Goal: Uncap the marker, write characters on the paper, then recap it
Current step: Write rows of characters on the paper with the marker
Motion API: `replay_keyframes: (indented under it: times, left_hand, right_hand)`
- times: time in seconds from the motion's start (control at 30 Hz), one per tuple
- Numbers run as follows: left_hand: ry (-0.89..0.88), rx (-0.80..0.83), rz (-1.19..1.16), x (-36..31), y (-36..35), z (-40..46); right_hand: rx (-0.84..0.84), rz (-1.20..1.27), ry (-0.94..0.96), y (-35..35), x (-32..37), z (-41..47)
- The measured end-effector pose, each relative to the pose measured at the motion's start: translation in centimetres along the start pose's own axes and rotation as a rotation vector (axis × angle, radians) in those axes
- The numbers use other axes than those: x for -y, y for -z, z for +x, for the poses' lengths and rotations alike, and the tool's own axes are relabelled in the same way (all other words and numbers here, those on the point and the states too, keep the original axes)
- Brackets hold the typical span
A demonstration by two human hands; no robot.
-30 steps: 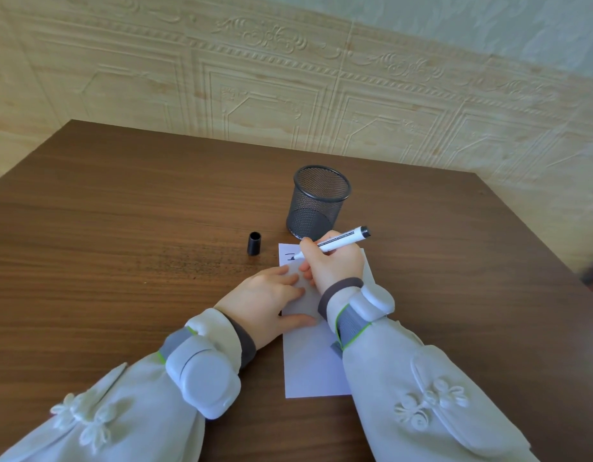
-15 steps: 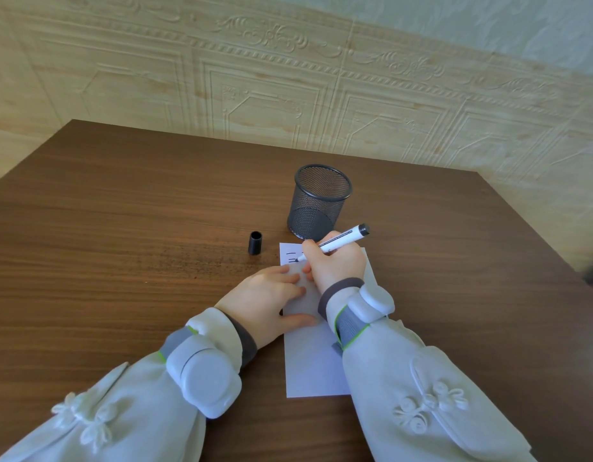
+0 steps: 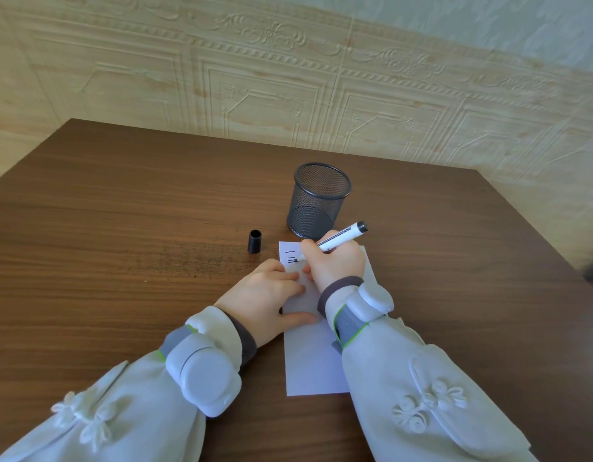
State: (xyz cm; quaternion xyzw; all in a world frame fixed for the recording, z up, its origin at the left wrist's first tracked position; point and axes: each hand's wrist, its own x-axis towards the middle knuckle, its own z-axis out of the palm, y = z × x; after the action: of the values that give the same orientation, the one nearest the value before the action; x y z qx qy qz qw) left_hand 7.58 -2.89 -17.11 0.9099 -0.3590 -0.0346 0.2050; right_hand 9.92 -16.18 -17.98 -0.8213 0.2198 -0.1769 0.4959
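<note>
Paper [image 3: 316, 361], a white rectangular sheet, lies flat on the brown wooden table [image 3: 121, 245] with its long side running near to far. Black marks sit at its far left corner: a short horizontal stroke, and just nearer than it a small cluster of strokes too small to read.

Right hand [image 3: 333, 266] rests on the far half of the sheet, fingers closed around the marker [image 3: 341, 237]. The marker barrel is white with a dark rear end and is tilted, the rear end pointing far and right, the tip pointing near and left. The tip stands at the right edge of the cluster of strokes; contact with the sheet appears made, though the tip is small.

Left hand [image 3: 268, 295] lies palm down at the left edge of the sheet. Its fingers are extended and close together, pressing on the paper, with the thumb stretched across the sheet nearer the person. It holds nothing. The fingertips of the two hands are just beside each other.

Cap [image 3: 254, 241], a short black tube, stands upright on the bare table, open end up, just left of the sheet's far left corner and apart from both hands.

Mesh pen holder [image 3: 318, 201], a dark cylindrical cup, stands upright just beyond the far edge of the sheet, right of the cap. No contents show through its mesh.

Both wrists carry a white rounded device on a grey strap over pale sleeves. A cream embossed wall [image 3: 288, 95] rises behind the far table edge.
</note>
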Motion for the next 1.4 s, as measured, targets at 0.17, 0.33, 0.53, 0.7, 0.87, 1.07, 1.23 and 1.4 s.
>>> replay_keyframes:
  times: [0.17,0.33,0.53,0.7,0.87,1.07,1.23,1.4]
  left_hand:
    - [0.043,0.069,0.058,-0.12,0.2,0.05]
    - [0.049,0.068,0.088,-0.21,0.34,-0.05]
    - [0.041,0.056,0.08,-0.35,0.46,-0.13]
    - [0.055,0.075,0.106,-0.46,0.47,-0.11]
    - [0.044,0.086,0.113,-0.35,0.38,-0.07]
    - [0.022,0.088,0.124,-0.3,0.4,-0.12]
    - [0.039,0.103,0.133,-0.51,0.58,-0.09]
    - [0.042,0.146,0.137,-0.58,0.6,-0.16]
  right_hand:
    - [-0.008,0.031,-0.035,0.24,0.31,-0.11]
    - [0.036,0.02,0.012,0.17,0.29,-0.26]
    - [0.044,-0.04,0.061,0.01,0.21,-0.3]
    - [-0.029,-0.026,0.047,0.21,-0.01,-0.06]
    - [0.032,0.023,0.048,0.15,0.04,-0.35]
    - [0.087,-0.029,0.081,0.04,-0.03,-0.4]
    - [-0.002,-0.077,0.075,0.12,0.0,-0.18]
    - [-0.03,-0.068,0.06,0.28,-0.02,0.04]
